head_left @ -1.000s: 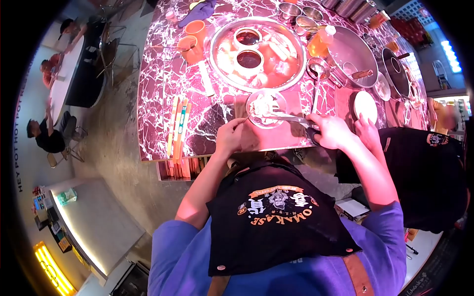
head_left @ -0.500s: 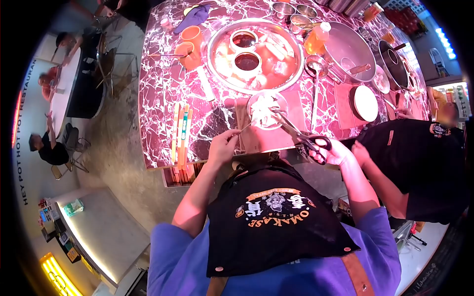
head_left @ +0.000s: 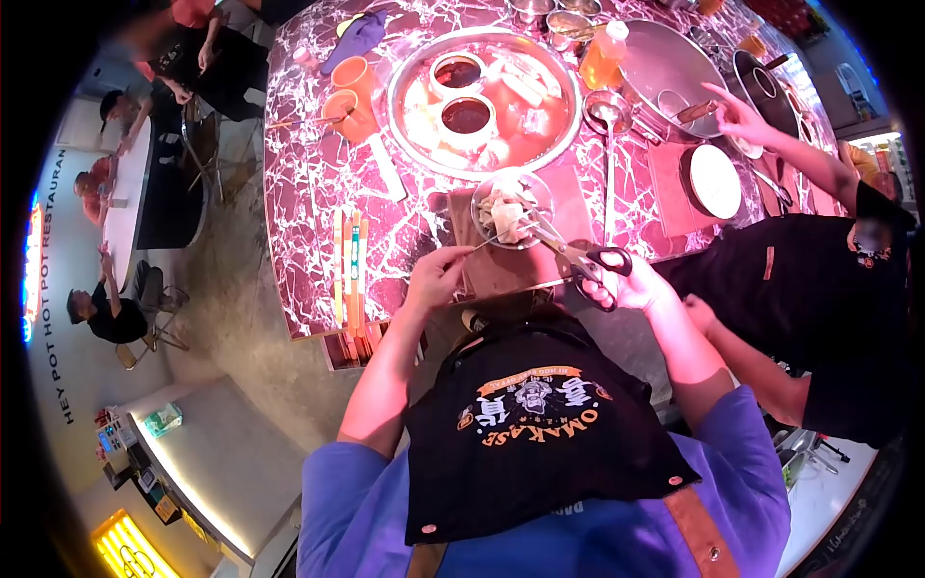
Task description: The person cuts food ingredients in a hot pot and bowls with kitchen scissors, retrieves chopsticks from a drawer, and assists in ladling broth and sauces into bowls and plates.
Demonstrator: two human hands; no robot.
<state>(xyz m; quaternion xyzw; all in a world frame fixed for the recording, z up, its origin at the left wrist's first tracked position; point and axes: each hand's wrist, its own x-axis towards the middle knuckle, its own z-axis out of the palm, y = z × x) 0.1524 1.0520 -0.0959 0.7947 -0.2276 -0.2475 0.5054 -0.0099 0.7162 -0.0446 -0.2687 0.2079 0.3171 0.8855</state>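
In front of me on the table stands a small clear bowl (head_left: 478,223) with pale, whitish pieces of food (head_left: 511,210) in it. My left hand (head_left: 438,279), at the bowl's near left, pinches a thin metal stick-like utensil (head_left: 487,243) whose far end reaches the food. Black-handled scissors (head_left: 609,258) are in my right hand (head_left: 631,282), fingers through the loops. Their blades point left into the bowl and overlap the food in this view. A brown mat (head_left: 568,197) lies under the bowl.
Behind the bowl sits a wide round pan (head_left: 397,120) of red broth with two dark sauce cups. Wooden chopsticks (head_left: 355,270) lie left, near orange cups (head_left: 349,118). A ladle (head_left: 609,164) and white plate (head_left: 714,183) are right. A co-worker's hand (head_left: 742,120) points over a large pot (head_left: 674,67).
The co-worker's arm has risen and now stretches over the table by the large pot. The scissors' handle loops have shifted slightly. Another person stands further into view at upper left.
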